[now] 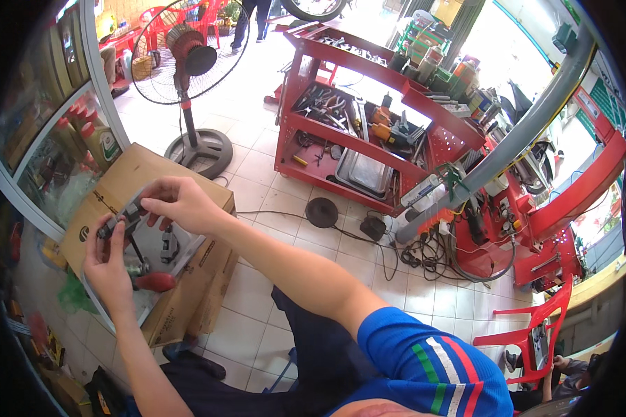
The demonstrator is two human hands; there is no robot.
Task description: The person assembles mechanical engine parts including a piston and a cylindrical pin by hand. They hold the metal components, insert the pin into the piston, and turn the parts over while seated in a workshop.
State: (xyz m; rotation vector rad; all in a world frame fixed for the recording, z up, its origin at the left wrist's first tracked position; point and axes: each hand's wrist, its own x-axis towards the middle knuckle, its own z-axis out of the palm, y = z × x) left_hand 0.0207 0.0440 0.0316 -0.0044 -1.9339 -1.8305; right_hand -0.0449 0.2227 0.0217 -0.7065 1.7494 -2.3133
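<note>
My left hand (109,270) and right hand (181,203) both pinch a small, dark, metal-looking part (133,210) above the pale shallow tray (188,250) on the brown cardboard box (167,165) — best steadied left, turned lightly right.

Parts (167,246) in tray (190,253) on box (214,283), fan (202,61) behind, tool cart (348,136) right

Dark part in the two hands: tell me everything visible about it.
The dark part is grey-black and looks metallic, with chunky, blocky sections. It is held up over a pale tray, between the fingers of the left hand and right hand, which partly cover it. Finer details are too small to tell.
</note>
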